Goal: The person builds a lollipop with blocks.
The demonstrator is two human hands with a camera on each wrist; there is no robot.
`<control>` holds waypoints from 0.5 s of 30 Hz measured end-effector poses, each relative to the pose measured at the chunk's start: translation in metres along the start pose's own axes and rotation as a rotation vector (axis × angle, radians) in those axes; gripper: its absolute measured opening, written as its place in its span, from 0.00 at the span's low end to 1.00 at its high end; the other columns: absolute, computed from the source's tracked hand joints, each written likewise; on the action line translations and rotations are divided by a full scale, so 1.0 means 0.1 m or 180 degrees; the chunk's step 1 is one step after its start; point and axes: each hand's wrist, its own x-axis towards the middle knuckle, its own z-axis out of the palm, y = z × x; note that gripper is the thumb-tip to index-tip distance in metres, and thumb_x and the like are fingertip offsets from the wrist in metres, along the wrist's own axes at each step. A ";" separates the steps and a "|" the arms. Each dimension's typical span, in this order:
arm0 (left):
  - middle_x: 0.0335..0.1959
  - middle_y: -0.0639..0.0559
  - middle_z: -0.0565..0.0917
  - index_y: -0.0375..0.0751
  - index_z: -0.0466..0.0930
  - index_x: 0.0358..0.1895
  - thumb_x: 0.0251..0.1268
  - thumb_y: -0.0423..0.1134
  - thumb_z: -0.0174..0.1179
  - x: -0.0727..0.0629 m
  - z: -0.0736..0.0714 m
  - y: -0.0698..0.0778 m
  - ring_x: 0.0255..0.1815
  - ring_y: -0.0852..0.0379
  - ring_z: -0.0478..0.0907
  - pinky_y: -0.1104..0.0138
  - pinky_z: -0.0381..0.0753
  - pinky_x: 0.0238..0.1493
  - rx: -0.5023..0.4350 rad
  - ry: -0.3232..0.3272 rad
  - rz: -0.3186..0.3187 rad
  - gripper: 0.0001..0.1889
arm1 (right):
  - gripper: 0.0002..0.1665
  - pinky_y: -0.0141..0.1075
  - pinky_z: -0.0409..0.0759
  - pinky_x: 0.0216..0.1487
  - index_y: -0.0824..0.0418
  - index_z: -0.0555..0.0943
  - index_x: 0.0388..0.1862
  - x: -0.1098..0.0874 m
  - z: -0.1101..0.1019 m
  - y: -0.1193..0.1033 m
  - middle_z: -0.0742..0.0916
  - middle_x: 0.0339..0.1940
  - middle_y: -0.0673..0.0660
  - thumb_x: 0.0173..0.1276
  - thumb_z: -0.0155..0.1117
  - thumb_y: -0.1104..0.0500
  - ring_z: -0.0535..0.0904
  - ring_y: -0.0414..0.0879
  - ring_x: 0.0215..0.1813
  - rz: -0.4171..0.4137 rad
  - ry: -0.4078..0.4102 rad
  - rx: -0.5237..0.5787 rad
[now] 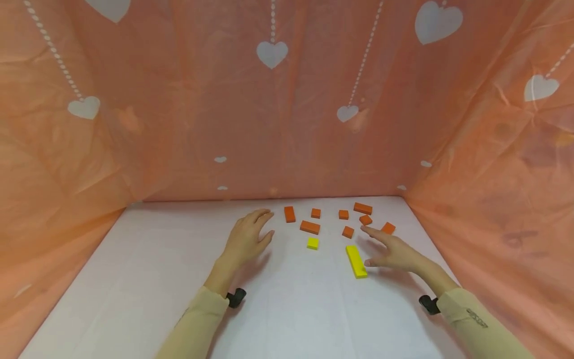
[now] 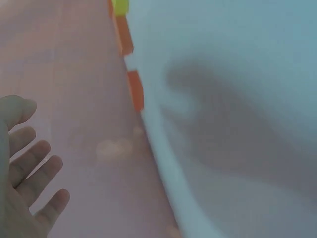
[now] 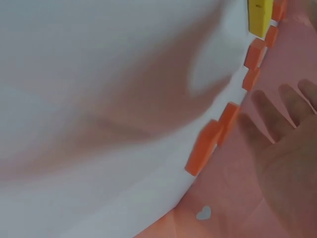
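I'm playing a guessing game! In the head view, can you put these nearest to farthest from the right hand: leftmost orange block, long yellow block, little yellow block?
From the right hand:
1. Long yellow block, just left of it.
2. Little yellow block, farther left.
3. Leftmost orange block, farthest left, toward the back.

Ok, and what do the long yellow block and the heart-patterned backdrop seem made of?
Long yellow block: probably painted wood or plastic, fairly matte, judging by its even colour and crisp edges.
Heart-patterned backdrop: perhaps thin plastic sheeting or coated fabric, given its creases and soft sheen.
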 end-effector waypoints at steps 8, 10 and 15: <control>0.62 0.43 0.82 0.40 0.81 0.65 0.70 0.40 0.68 0.21 0.28 0.20 0.64 0.42 0.79 0.46 0.79 0.63 -0.0157 -0.0519 0.0047 0.22 | 0.58 0.68 0.65 0.72 0.60 0.64 0.82 0.04 0.10 0.00 0.72 0.79 0.66 0.58 0.82 0.44 0.65 0.69 0.78 -0.0151 -0.0250 -0.0074; 0.61 0.44 0.83 0.42 0.80 0.66 0.71 0.41 0.68 0.26 0.33 0.24 0.64 0.42 0.79 0.47 0.79 0.63 -0.0226 -0.0629 0.0031 0.22 | 0.58 0.66 0.65 0.74 0.61 0.65 0.81 0.05 0.13 0.01 0.72 0.79 0.64 0.58 0.83 0.45 0.65 0.68 0.78 -0.0208 -0.0293 -0.0108; 0.65 0.45 0.82 0.41 0.79 0.68 0.73 0.41 0.67 0.38 0.42 0.32 0.68 0.44 0.77 0.49 0.76 0.69 -0.0528 -0.1030 -0.0111 0.23 | 0.58 0.63 0.64 0.76 0.60 0.66 0.81 0.09 0.17 0.03 0.72 0.80 0.60 0.57 0.83 0.44 0.64 0.64 0.80 -0.0177 -0.0379 -0.0118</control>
